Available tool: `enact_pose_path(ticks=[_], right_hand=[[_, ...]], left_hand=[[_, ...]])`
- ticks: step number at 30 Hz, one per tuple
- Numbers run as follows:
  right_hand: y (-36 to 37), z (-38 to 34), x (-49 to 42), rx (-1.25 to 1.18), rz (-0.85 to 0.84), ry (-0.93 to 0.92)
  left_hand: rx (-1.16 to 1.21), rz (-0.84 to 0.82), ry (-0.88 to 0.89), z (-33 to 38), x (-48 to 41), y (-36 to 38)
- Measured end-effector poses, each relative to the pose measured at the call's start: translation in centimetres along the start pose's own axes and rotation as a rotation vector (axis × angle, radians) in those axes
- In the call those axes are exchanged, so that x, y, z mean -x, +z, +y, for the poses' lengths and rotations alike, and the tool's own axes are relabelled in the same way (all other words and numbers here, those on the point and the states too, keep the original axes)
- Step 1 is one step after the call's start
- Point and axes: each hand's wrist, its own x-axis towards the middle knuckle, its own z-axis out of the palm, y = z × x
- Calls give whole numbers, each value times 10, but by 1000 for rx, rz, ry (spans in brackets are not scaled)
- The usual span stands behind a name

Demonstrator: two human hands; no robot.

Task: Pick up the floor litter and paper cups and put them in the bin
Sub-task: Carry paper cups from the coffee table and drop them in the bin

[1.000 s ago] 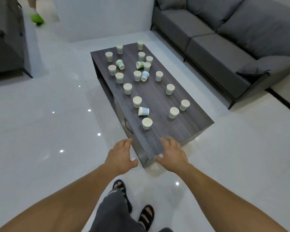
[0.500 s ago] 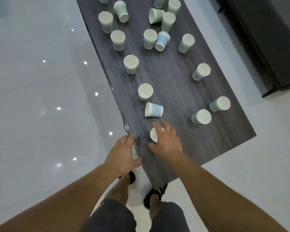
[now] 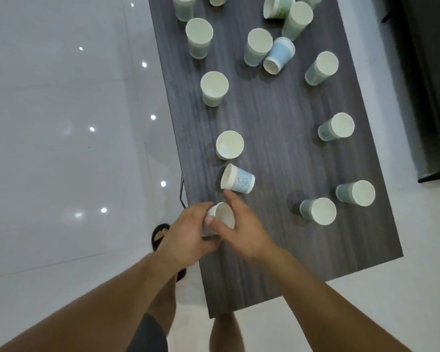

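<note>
Both of my hands meet at one white paper cup [image 3: 224, 214] near the front left edge of the dark wooden coffee table [image 3: 277, 250]. My left hand [image 3: 188, 232] curls round its left side, thumb on the rim. My right hand [image 3: 241, 229] holds its right side, fingers bent over it. Just beyond lies a tipped blue cup [image 3: 238, 179] on its side. Several more pale green and blue cups stand or lie across the tabletop, such as an upright cup [image 3: 229, 145]. No bin is in view.
Glossy white floor [image 3: 61, 148] spreads to the left of the table. A dark sofa base [image 3: 432, 85] runs along the right. Two upright cups [image 3: 318, 210] [image 3: 356, 193] stand near the table's right edge. My sandalled foot [image 3: 160, 235] is beside the table's left edge.
The view has closed in on the table's near end. My right hand closed on the nearest cup, and my left hand came in from the table edge to grip its other side.
</note>
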Motion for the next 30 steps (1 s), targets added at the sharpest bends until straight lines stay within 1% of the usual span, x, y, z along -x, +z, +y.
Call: enact_pose_path(ticks=[1, 2, 4, 5, 6, 8, 10, 15, 19, 21, 23, 25, 28, 30], right_hand=[[-8, 0, -3, -1, 5, -3], [-16, 1, -9, 49, 67, -8], [-32, 5, -28, 256, 285, -20], [-38, 7, -40, 358, 361, -12], [-41, 8, -51, 437, 383, 5], [-42, 11, -71, 552, 324, 22], [-37, 16, -83, 592, 279, 26], [-15, 19, -88, 570, 222, 30], [-4, 8, -71, 572, 156, 22], [-4, -5, -58, 537, 109, 0], [-5, -20, -43, 506, 64, -67], [-10, -39, -25, 448, 45, -170], [-16, -75, 8, 367, -4, -300], [-17, -100, 34, 372, -69, -382]], left_hand=[[5, 29, -10, -1, -1, -3], [5, 60, -30, -3, -2, -6], [21, 109, -94, -12, 1, -10], [38, 118, -128, -16, 3, -11], [58, 119, -154, -20, 6, -11], [90, 108, -180, -27, 11, -12], [99, 103, -198, -33, 15, -13], [94, 156, -238, -46, 23, -26], [33, 262, -237, -46, 31, -49], [43, 303, -247, -38, 38, -60], [94, 362, -268, -25, 50, -69], [147, 439, -288, -8, 69, -75], [210, 550, -334, 20, 113, -79], [218, 619, -381, 36, 152, -77]])
